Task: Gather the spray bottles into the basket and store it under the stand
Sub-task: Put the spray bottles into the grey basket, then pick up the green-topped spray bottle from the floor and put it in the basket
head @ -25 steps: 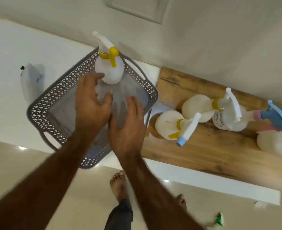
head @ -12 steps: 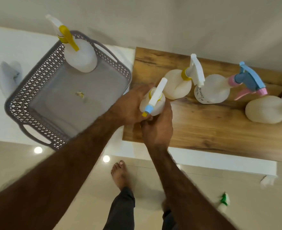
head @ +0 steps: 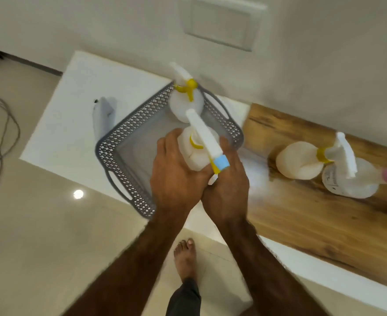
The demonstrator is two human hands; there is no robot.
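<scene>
Cupping bottle (head: pixel 196 153) btwn left hand (head: pixel 176 179), right hand (head: pixel 227 185), over basket (head: pixel 128 133).

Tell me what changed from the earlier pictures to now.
Both hands, left and right, left the basket, took the blue-tipped bottle from the wooden board and carried it left, over the basket. The yellow-trigger bottle stayed in the basket; the other bottles stayed on the board.
</scene>
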